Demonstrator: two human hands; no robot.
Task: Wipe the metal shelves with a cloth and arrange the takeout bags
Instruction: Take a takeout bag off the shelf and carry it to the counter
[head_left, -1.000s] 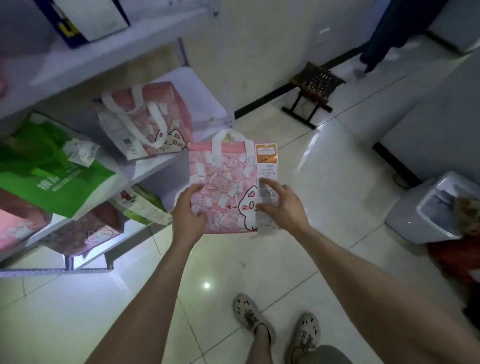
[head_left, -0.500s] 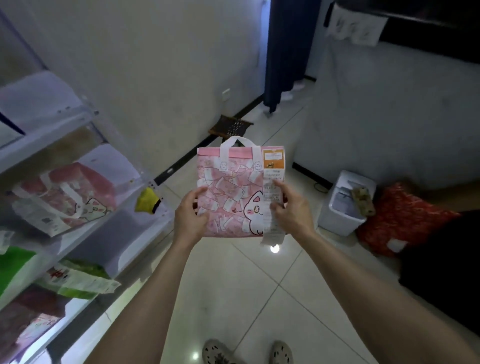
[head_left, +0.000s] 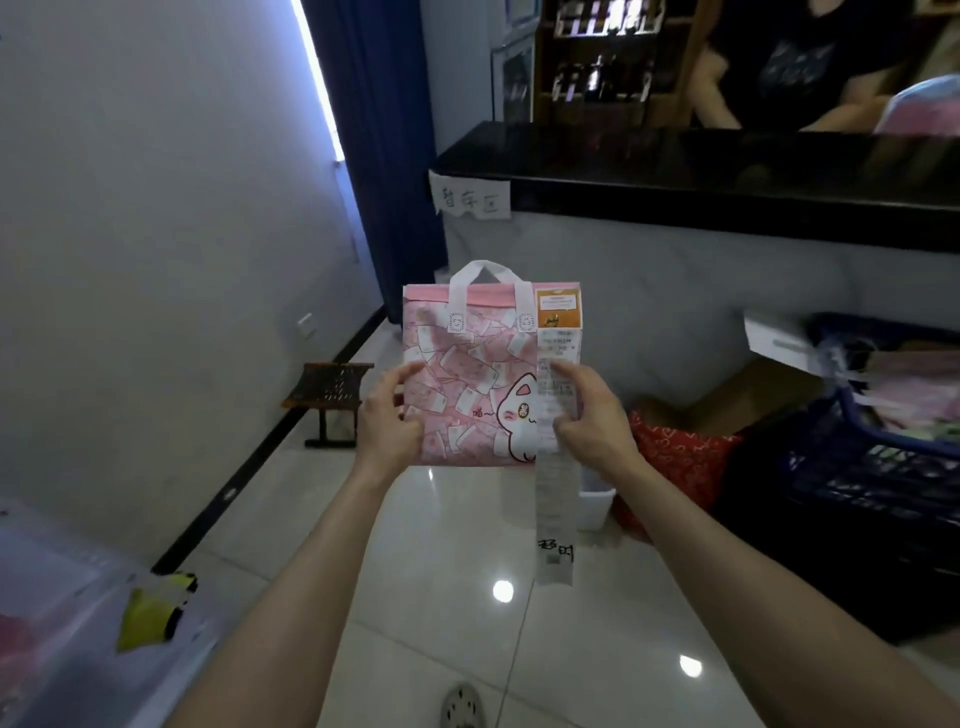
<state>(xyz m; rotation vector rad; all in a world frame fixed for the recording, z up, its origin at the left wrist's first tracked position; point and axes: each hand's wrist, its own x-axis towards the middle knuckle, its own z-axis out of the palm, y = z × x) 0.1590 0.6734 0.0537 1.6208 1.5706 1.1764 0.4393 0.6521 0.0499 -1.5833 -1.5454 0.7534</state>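
A pink takeout bag printed with a cartoon cat is held upright in mid-air, above the tiled floor and in front of a dark tabletop. Its left edge is pinched by the left grip, thumb laid on the front face. Its right edge is clasped by the right grip, whose thumb is pressed on a long receipt hanging from the bag's front. At the lower left, a yellow cloth is seen at the edge of the metal shelf, well apart from the bag.
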